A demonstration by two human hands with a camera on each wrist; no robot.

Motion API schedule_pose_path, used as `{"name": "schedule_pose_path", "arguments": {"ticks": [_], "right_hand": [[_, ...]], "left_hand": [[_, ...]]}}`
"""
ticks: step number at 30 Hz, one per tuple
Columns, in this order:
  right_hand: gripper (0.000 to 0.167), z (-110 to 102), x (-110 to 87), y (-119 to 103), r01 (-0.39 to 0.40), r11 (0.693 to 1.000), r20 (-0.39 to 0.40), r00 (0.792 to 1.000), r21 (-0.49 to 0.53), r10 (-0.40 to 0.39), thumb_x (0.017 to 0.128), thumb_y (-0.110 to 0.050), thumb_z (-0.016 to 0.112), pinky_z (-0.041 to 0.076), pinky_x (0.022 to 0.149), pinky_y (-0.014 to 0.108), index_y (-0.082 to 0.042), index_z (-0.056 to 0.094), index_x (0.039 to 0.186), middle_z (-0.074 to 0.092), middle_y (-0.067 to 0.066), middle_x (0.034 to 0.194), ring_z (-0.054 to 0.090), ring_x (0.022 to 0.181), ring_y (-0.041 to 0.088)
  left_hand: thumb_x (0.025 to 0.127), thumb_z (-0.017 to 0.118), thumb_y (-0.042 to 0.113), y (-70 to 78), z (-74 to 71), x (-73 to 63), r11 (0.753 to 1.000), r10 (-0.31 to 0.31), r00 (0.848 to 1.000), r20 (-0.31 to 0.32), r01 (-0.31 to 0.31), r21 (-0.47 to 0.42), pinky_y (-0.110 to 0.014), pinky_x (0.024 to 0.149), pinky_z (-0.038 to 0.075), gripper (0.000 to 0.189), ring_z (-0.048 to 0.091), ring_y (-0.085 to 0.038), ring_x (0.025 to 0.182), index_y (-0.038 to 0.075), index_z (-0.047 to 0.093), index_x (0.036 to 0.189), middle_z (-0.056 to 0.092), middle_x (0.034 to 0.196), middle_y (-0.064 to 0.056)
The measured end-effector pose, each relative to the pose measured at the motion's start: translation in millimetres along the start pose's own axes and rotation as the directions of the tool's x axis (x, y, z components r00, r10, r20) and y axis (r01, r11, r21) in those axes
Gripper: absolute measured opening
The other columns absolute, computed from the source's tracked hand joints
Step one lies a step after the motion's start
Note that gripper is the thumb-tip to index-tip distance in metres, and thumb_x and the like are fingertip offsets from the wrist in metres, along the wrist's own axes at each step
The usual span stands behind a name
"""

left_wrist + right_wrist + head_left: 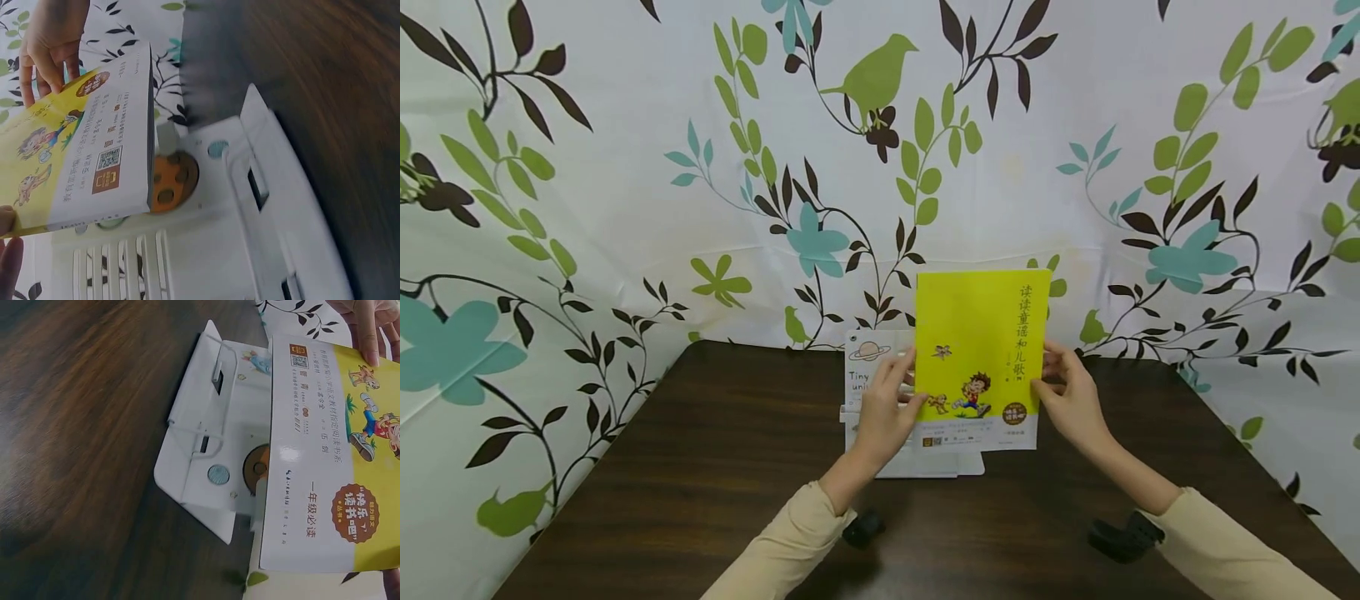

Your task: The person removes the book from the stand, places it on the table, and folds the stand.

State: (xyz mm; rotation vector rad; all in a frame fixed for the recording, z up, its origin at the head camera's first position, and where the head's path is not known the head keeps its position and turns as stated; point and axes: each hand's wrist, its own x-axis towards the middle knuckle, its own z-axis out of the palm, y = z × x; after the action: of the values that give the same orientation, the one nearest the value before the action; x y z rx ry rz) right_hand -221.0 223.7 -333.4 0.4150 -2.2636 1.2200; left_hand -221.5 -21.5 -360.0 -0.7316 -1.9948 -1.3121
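A yellow children's book [970, 325] with a white lower band stands upright, held off the table in front of a white book stand [910, 462]. At its left edge my left hand [883, 412] pinches it, thumb on the front cover. The right hand [1072, 400] grips the opposite edge, its thumb at the cover's side. In the left wrist view the book [106, 144] tilts above the stand [206, 244], whose slots and orange planet print show. The right wrist view shows the stand's wire holder and ledge [194, 450] beside the book [312, 462]. The book hides much of the stand.
The stand rests on a dark wooden table [700, 467] near its back edge. Behind the table hangs a white cloth [1015, 208] printed with leaves, birds and flowers. Dark straps with black devices [1123, 537] sit at both wrists.
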Motion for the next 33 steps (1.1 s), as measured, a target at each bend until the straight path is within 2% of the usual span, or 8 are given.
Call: {"name": "schedule_pose_path", "arguments": {"ticks": [7, 11, 18, 24, 27, 31, 32, 33], "right_hand": [[0.05, -18, -13.2, 11, -0.079, 0.993, 0.002, 0.997, -0.093, 0.08, 0.08, 0.01, 0.056, 0.042, 0.062, 0.009, 0.005, 0.042, 0.128, 0.053, 0.019, 0.101, 0.048, 0.079, 0.0], [0.05, -26, -20.0, 16, -0.138, 0.98, 0.023, 0.989, -0.142, 0.143, 0.08, 0.009, 0.055, 0.041, 0.062, 0.009, 0.007, 0.041, 0.128, 0.052, 0.019, 0.1, 0.048, 0.079, 0.004], [0.05, -36, -31.1, 27, -0.21, 0.952, 0.084, 0.969, -0.223, 0.234, 0.08, 0.007, 0.055, 0.04, 0.062, 0.014, 0.01, 0.039, 0.128, 0.051, 0.02, 0.101, 0.048, 0.086, 0.024], [0.051, -46, -43.1, 37, -0.262, 0.934, 0.116, 0.948, -0.243, 0.296, 0.081, 0.005, 0.056, 0.042, 0.062, 0.02, 0.013, 0.036, 0.127, 0.049, 0.024, 0.103, 0.048, 0.089, 0.031], [0.054, -49, -50.8, 64, -0.297, 0.92, 0.117, 0.935, -0.256, 0.334, 0.081, 0.002, 0.057, 0.046, 0.059, 0.027, 0.011, 0.035, 0.129, 0.049, 0.023, 0.105, 0.049, 0.089, 0.031], [0.058, -56, -64.3, 143, -0.285, 0.914, 0.11, 0.939, -0.288, 0.327, 0.082, -0.006, 0.061, 0.047, 0.058, 0.028, 0.004, 0.035, 0.132, 0.051, 0.018, 0.106, 0.052, 0.087, 0.029], [0.058, -57, -67.5, 157, -0.279, 0.909, 0.108, 0.94, -0.31, 0.325, 0.082, -0.006, 0.062, 0.047, 0.057, 0.026, 0.003, 0.035, 0.132, 0.051, 0.017, 0.106, 0.052, 0.087, 0.027], [0.059, -59, -69.8, 160, -0.284, 0.904, 0.117, 0.935, -0.319, 0.335, 0.082, -0.007, 0.063, 0.047, 0.057, 0.025, 0.003, 0.035, 0.132, 0.051, 0.017, 0.106, 0.052, 0.087, 0.027]], "left_hand": [[0.072, 0.07, -0.008, 12.2, 21.8, -9.4, 0.998, -0.04, 0.998, 0.058, 0.042, -0.042, -0.012, 0.062, 0.048, 0.067, 0.056, -0.019, 0.084, -0.002, 0.042, 0.132, 0.051, 0.105, -0.013], [0.073, 0.071, -0.005, 14.6, 32.5, -16.8, 0.999, -0.043, 0.991, 0.124, 0.045, -0.007, -0.01, 0.062, 0.047, 0.068, 0.056, -0.018, 0.079, -0.004, 0.039, 0.133, 0.05, 0.104, -0.011], [0.075, 0.072, 0.003, 17.3, 45.1, -26.6, 0.998, -0.035, 0.974, 0.225, 0.023, 0.055, -0.007, 0.059, 0.044, 0.071, 0.054, -0.009, 0.076, -0.006, 0.035, 0.135, 0.048, 0.107, -0.008], [0.075, 0.073, 0.006, 20.9, 54.6, -32.1, 0.998, -0.023, 0.95, 0.313, 0.001, 0.07, -0.004, 0.055, 0.04, 0.075, 0.053, -0.003, 0.072, -0.005, 0.033, 0.136, 0.047, 0.112, -0.008], [0.075, 0.073, 0.008, 24.1, 59.3, -34.9, 0.996, -0.04, 0.932, 0.361, 0.01, 0.087, -0.003, 0.054, 0.038, 0.076, 0.052, 0.0, 0.07, -0.004, 0.031, 0.138, 0.047, 0.115, -0.009], [0.077, 0.072, 0.01, 27.8, 66.1, -37.7, 0.995, -0.079, 0.9, 0.428, 0.047, 0.086, -0.004, 0.054, 0.038, 0.078, 0.053, 0.003, 0.069, -0.002, 0.028, 0.14, 0.046, 0.116, -0.009], [0.077, 0.072, 0.01, 28.0, 67.8, -38.4, 0.995, -0.086, 0.894, 0.441, 0.053, 0.087, -0.004, 0.055, 0.038, 0.078, 0.054, 0.003, 0.069, -0.002, 0.028, 0.14, 0.046, 0.116, -0.009], [0.077, 0.072, 0.011, 27.9, 69.4, -39.0, 0.995, -0.093, 0.887, 0.453, 0.061, 0.084, -0.004, 0.056, 0.038, 0.078, 0.053, 0.004, 0.069, -0.001, 0.028, 0.14, 0.046, 0.117, -0.009]]}}
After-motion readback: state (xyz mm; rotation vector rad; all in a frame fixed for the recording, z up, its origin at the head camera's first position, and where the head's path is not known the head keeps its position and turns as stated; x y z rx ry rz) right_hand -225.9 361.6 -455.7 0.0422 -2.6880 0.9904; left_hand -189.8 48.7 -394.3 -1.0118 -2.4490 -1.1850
